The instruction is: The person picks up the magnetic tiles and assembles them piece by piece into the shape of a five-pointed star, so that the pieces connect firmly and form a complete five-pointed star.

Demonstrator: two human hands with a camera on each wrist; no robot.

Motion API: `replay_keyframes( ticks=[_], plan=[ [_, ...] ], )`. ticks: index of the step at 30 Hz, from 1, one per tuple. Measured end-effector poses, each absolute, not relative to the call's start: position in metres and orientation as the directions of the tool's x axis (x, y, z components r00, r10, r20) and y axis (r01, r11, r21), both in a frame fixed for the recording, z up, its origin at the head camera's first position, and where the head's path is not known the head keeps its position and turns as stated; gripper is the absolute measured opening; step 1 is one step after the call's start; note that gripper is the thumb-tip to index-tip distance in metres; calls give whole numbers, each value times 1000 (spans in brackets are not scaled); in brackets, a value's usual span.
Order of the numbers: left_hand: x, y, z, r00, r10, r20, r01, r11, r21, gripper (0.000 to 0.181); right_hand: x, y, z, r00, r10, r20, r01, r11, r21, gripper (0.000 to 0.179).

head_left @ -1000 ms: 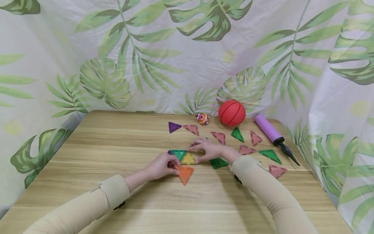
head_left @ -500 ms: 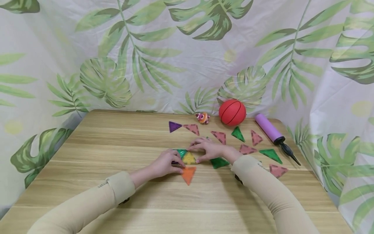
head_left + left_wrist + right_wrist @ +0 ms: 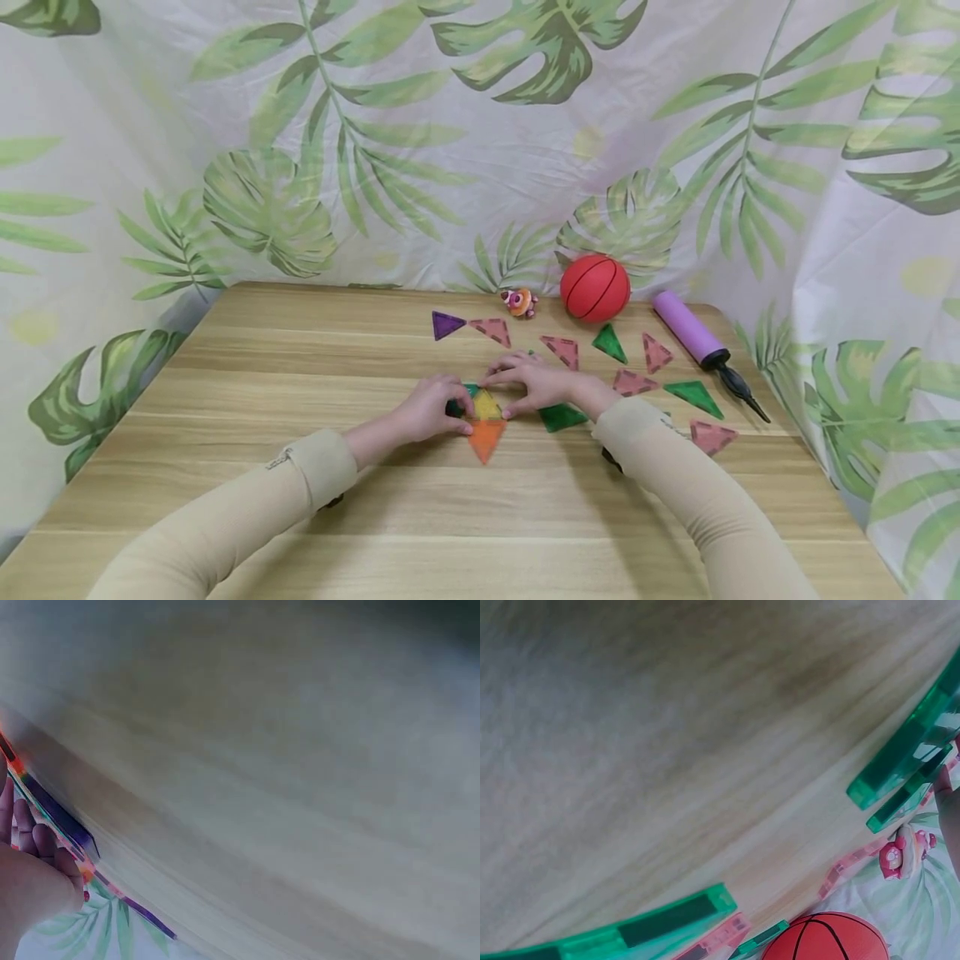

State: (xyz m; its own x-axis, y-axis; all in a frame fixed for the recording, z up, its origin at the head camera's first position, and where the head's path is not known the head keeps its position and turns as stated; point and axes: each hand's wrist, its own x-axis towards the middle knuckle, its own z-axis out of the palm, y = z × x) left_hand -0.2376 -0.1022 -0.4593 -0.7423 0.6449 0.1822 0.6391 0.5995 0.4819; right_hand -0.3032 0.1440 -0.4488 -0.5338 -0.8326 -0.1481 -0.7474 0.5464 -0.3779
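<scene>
My left hand (image 3: 431, 410) pinches an orange triangular magnetic tile (image 3: 487, 442) by its left corner. The tile lies point towards me, its far edge against the near edge of a yellow tile (image 3: 486, 406). Left of the yellow one, a teal-green tile (image 3: 472, 388) is mostly hidden by my left fingers. A dark purple tile (image 3: 56, 806) shows beside the orange one in the left wrist view. My right hand (image 3: 531, 382) holds the right side of the group between thumb and fingers. In the right wrist view a green tile (image 3: 911, 746) lies by a finger.
Around my right forearm lie several loose pink tiles (image 3: 636, 383) and green tiles (image 3: 695, 400). A purple tile (image 3: 447, 325), a small toy figure (image 3: 520, 303), a red ball (image 3: 596, 289) and a purple hand pump (image 3: 690, 333) lie farther back.
My left hand has moved right and slightly away from me with the orange tile, bringing it up against the yellow one. My right hand has stayed in place.
</scene>
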Motion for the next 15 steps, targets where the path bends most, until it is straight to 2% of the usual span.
replay_keyframes(
  ticks=[4,9,15],
  plan=[
    [-243,-102,-460,-764,626,156,608,617,500,26,-303,145,-448,-528,-837,-146,-752,540,-377,59],
    [-256,-107,-457,-763,616,194,610,589,530,32,-302,144,-448,-528,-835,-152,-751,543,-376,60],
    [-287,-126,-442,-833,514,206,527,621,581,42,-300,143,-448,-532,-831,-160,-753,551,-359,60]
  ],
)
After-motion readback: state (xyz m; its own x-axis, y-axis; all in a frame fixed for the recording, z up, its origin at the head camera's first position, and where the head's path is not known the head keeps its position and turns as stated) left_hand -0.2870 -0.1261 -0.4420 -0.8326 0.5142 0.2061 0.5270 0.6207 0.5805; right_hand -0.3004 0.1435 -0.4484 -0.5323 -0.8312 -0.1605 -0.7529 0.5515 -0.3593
